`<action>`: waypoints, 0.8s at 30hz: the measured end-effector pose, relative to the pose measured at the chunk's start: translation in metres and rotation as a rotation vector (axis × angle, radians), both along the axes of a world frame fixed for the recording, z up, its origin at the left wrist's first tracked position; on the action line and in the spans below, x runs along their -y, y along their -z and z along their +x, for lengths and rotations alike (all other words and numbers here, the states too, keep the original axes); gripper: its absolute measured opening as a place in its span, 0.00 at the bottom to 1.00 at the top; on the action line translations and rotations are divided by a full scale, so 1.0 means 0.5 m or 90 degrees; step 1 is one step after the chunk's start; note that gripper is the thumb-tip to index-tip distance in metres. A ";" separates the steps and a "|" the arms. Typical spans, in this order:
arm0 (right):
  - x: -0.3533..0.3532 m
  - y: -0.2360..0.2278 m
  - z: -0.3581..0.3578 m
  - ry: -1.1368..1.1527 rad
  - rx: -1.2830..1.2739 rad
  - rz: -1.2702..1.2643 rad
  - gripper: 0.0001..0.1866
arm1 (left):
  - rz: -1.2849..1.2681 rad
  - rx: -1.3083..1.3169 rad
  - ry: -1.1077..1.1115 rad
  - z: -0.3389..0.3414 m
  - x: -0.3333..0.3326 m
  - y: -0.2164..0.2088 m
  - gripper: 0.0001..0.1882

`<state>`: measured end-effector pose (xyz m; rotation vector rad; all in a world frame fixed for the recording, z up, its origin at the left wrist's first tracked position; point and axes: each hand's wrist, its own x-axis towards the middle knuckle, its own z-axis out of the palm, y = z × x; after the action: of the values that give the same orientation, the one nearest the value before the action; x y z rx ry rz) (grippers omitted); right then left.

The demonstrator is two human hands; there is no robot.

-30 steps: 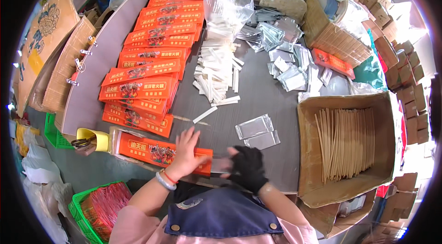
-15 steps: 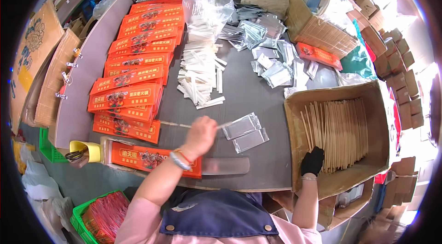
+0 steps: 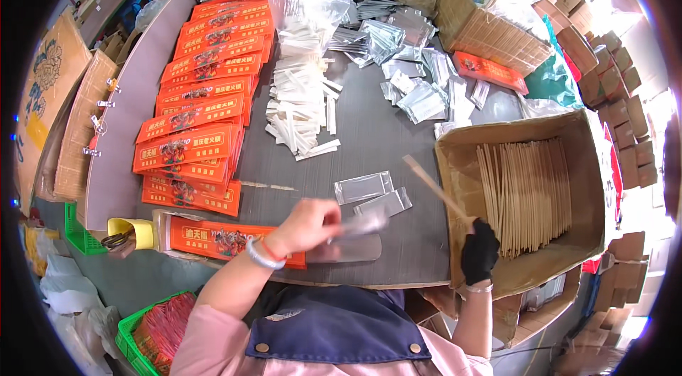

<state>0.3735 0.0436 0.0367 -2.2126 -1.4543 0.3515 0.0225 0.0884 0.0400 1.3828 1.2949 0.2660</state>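
At the right of a broad grey tabletop (image 3: pixel 419 252), an open brown cardboard box (image 3: pixel 590 184) is filled with wooden sticks (image 3: pixel 526 198). Above a flat red printed packet (image 3: pixel 213 237), the bare left hand (image 3: pixel 309 225) is held, a blurred silvery flat item (image 3: pixel 366 222) being pinched at its fingertips. By the box's left wall, a slender pale wooden length (image 3: pixel 439 190) is grasped in the black-gloved right hand (image 3: pixel 481 254).

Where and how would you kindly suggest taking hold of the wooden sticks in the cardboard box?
I would pinch the wooden sticks at their near ends, coming from the near side: they lie roughly parallel, running near to far, and bare cardboard before those ends likely leaves finger room.
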 end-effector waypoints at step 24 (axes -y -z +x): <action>0.062 0.131 -0.406 -0.534 -0.574 -0.090 0.20 | 0.526 -0.225 0.033 -0.085 0.165 0.087 0.37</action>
<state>0.1703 0.0127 -0.0286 -1.0797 -1.6918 1.5092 -0.0198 0.0060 -0.0036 2.2335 1.5055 0.5840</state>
